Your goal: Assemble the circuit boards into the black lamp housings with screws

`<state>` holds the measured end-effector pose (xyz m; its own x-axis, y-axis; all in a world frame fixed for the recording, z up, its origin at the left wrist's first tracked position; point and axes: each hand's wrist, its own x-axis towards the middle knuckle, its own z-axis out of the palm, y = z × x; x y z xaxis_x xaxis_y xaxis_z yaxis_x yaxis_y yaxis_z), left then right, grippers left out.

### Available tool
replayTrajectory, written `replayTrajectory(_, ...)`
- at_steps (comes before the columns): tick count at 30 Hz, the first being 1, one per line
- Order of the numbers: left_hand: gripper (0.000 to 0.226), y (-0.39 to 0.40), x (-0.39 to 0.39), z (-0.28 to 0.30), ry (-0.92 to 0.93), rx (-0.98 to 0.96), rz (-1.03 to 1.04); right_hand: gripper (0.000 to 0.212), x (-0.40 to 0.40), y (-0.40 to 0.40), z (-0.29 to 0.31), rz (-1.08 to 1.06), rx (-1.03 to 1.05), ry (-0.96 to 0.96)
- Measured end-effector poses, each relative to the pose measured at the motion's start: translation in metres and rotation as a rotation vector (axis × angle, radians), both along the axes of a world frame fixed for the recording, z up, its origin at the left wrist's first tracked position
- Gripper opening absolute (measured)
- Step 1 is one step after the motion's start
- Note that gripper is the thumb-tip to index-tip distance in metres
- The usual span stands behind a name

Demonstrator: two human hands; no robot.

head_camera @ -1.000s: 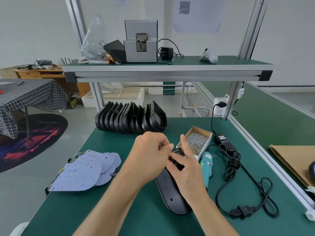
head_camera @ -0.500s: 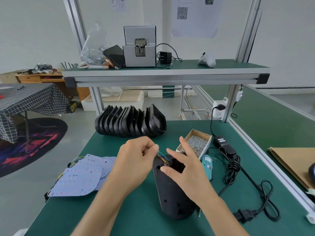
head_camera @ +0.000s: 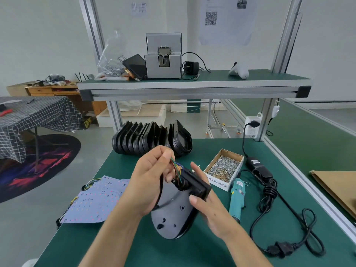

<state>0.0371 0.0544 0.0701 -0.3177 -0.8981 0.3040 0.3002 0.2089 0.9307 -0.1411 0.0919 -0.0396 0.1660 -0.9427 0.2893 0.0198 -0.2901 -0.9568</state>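
Head view: left hand raised over green bench mat, thumb and forefinger pinching a bundle of thin coloured wires and drawing it up out of a round hole near the top of one black teardrop-shaped plastic lamp housing. Right hand gripping that housing's boxy black neck from the right, thumb on the near face, forefinger stretched straight along the far side. Held so, probably to steady the shell while the leads get threaded through its back. Housing tipped up off the mat, rounded broad end down and toward the viewer, narrow neck end lifted and pointing away, long axis running near to far, outer back face upward. Stack of pale lilac LED circuit boards flat on the mat to the left, well apart from the housing. Row of spare black housings standing on edge at the far side. Open cardboard box of small silver screws just right of the hands, teal electric screwdriver lying beside it, untouched. No screwing begun yet, by the look of it.
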Motion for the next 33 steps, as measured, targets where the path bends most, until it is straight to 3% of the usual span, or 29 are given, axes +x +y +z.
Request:
replayTrajectory(6,0.021,-0.007,0.009,0.007,0.308,0.204,-0.081,0.082,0.018,0.0,0.009,-0.024,-0.094,-0.006)
replayTrajectory(10,0.032,-0.011,0.01,0.001,0.416,0.276,-0.121,0.081,0.025,0.004,0.013,0.021,-0.039,-0.049)
replayTrajectory(13,0.028,-0.015,0.01,-0.005,0.406,0.274,-0.082,0.084,0.026,0.007,0.012,-0.007,-0.02,-0.017)
replayTrajectory(17,0.027,-0.018,0.02,-0.014,0.14,0.193,0.165,0.083,0.016,0.012,0.022,-0.112,-0.034,-0.054)
replayTrajectory(21,0.053,-0.006,0.034,-0.013,-0.263,0.145,0.236,0.072,0.002,0.01,0.041,-0.2,-0.069,-0.057)
replayTrajectory(23,0.053,0.003,0.034,-0.007,-0.561,-0.004,0.298,0.069,-0.002,0.01,0.05,-0.198,-0.105,-0.002)
replayTrajectory(25,0.032,0.009,0.027,0.002,-0.715,-0.33,0.462,0.07,-0.002,0.012,0.058,-0.198,-0.12,0.042)
replayTrajectory(27,0.022,0.013,0.018,0.013,-0.761,-0.682,0.493,0.072,0.0,0.016,0.066,-0.203,-0.137,0.056)
replayTrajectory(29,0.02,0.015,0.01,0.019,-0.762,-0.861,0.4,0.072,0.002,0.02,0.073,-0.2,-0.15,0.053)
replayTrajectory(31,0.008,0.019,0.006,0.022,-0.725,-0.767,0.316,0.071,0.004,0.024,0.079,-0.19,-0.164,0.031)
replayTrajectory(33,0.008,0.021,0.005,0.018,-0.624,-0.52,0.267,0.07,0.005,0.028,0.084,-0.179,-0.158,0.002)
